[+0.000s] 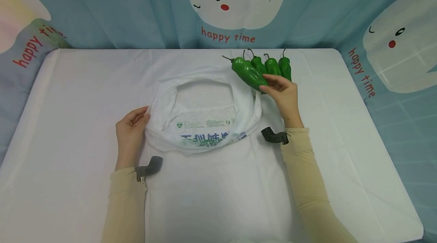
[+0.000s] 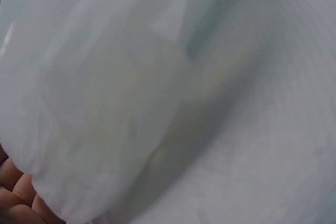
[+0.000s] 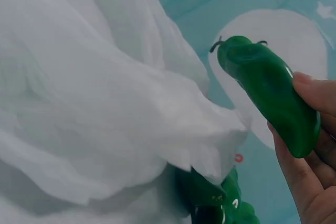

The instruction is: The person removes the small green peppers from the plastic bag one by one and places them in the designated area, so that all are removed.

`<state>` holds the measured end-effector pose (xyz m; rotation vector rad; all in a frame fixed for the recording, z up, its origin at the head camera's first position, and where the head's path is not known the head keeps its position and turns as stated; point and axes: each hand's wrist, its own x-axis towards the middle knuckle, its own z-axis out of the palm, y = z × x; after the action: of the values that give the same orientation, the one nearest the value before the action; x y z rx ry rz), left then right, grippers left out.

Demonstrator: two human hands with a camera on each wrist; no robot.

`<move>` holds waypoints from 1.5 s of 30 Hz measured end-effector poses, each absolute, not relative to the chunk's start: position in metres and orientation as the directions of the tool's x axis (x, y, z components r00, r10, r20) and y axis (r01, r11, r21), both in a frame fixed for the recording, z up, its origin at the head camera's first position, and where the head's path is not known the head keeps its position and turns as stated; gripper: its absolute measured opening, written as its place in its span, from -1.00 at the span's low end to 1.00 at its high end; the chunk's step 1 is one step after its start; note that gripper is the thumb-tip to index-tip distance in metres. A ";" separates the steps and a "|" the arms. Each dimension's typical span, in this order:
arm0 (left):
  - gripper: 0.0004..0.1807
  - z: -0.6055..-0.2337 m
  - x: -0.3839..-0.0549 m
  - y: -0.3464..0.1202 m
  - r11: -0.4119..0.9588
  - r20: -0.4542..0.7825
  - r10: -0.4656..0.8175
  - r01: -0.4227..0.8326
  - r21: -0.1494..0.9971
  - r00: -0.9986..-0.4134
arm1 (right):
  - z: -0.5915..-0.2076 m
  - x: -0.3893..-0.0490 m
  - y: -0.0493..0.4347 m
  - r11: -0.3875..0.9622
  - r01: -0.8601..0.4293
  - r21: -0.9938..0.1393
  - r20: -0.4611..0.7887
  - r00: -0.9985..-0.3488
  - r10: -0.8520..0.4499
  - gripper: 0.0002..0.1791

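A white plastic bag [image 1: 205, 148] with blue and green print lies on the table, its mouth spread wide and facing up. My left hand [image 1: 131, 131] pinches the bag's left edge between thumb and fingers; the left wrist view shows those fingertips at the white film [image 2: 94, 103]. Over the bag's right rim, my right hand [image 1: 281, 93] holds a green pepper [image 1: 248, 73] by its lower end, stem pointing away to the upper left. In the right wrist view the held pepper [image 3: 268, 90] is raised beside the bag [image 3: 131, 103].
Several more green peppers [image 1: 273, 67] lie in a row near the table's back edge, partly hidden behind the right hand and held pepper. A white cloth covers the table [image 1: 211, 197]. A blue curtain [image 1: 136, 7] with whale prints hangs along the back and sides.
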<state>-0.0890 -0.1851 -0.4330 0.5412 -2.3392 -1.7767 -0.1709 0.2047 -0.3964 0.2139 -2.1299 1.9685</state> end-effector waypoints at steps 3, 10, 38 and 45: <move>-0.70 -0.433 -0.089 -0.185 0.229 -0.090 -0.378 -0.187 0.955 -0.921 | -0.397 -0.172 0.209 0.082 -0.249 -0.965 0.256 -0.963 0.086 -0.67; -0.71 -0.432 -0.088 -0.185 0.237 -0.079 -0.374 -0.177 0.955 -0.924 | -0.398 -0.173 0.218 0.084 -0.235 -0.968 0.247 -0.952 0.179 -0.67; -0.71 -0.432 -0.087 -0.185 0.248 -0.074 -0.367 -0.174 0.953 -0.927 | -0.401 -0.177 0.251 0.068 -0.169 -0.983 0.180 -0.846 0.502 -0.65; -0.71 -0.431 -0.088 -0.185 0.236 -0.079 -0.364 -0.174 0.956 -0.928 | -0.402 -0.178 0.261 0.035 -0.181 -0.983 0.169 -0.804 0.570 -0.64</move>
<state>-0.0879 -0.1847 -0.4313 0.5136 -2.3394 -1.7753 -0.1783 0.2607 -0.4022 -0.3935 -1.7836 1.8233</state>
